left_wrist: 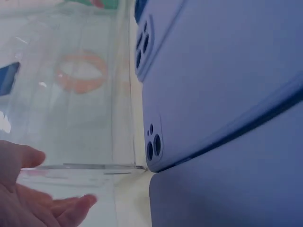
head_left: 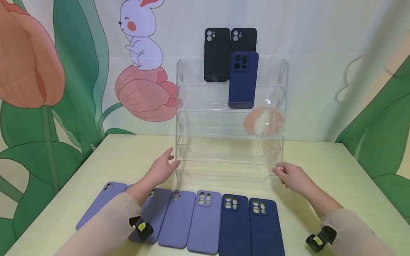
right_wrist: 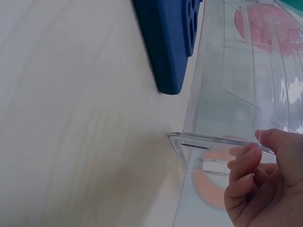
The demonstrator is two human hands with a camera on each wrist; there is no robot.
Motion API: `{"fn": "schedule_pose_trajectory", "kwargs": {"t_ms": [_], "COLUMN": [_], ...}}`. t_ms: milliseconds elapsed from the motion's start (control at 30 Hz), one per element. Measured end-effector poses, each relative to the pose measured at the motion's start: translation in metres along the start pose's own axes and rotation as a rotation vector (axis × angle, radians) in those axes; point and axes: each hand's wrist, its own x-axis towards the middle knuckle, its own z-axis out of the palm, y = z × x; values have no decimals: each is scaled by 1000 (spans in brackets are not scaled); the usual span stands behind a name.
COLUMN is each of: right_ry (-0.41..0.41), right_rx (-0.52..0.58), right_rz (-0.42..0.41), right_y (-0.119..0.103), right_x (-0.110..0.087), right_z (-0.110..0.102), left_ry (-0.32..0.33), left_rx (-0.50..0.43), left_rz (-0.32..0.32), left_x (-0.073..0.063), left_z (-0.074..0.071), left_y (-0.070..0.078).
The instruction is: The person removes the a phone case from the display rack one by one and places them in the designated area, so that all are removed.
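Note:
A clear acrylic display rack (head_left: 230, 161) with several tiers stands at the middle of the table. My left hand (head_left: 163, 169) is at its left side; in the left wrist view the thumb (left_wrist: 32, 156) and fingers are spread apart on either side of the side panel. On the other side my right hand (head_left: 293, 177) pinches the rack's right side panel between thumb and curled fingers (right_wrist: 246, 163). Two black phone cases (head_left: 217, 55) lean on the top tier, one partly hidden behind a dark blue phone case (head_left: 242, 85) on the tier below.
In front of the rack lies a row of phone cases: several lilac ones (head_left: 205, 224) to the left, two dark blue ones (head_left: 235, 227) to the right. My left forearm covers part of the row. A printed curtain (head_left: 307, 42) hangs behind the pale table (head_left: 323, 156).

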Motion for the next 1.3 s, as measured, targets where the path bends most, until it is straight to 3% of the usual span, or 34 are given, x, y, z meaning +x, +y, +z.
{"fn": "schedule_pose_trajectory", "kwargs": {"t_ms": [133,367,467,733,967,1167,1300], "right_ry": [105,448,506,469,416,386,362], "right_rx": [1,106,138,157,216,271,279], "right_rz": [-28,-101,-147,-226,-231,-234,-227], "right_y": [-7,-29,-41,-76,-92,-108,-119], "right_x": [-2,-1,4,28,53,72,80], "right_z": [-6,-28,-37,-63,-74,-90,-100], "left_ry": [-49,-180,-199,-193,-195,-235,-276], "left_rx": [82,190,215,217,226,241,157], "left_rz": [6,-12,-19,-10,-6,16,19], "left_x": [7,7,6,9,10,10,11], "left_z": [3,5,5,8,9,6,3], "left_y": [-5,-11,-13,-15,-13,-7,-6]}}
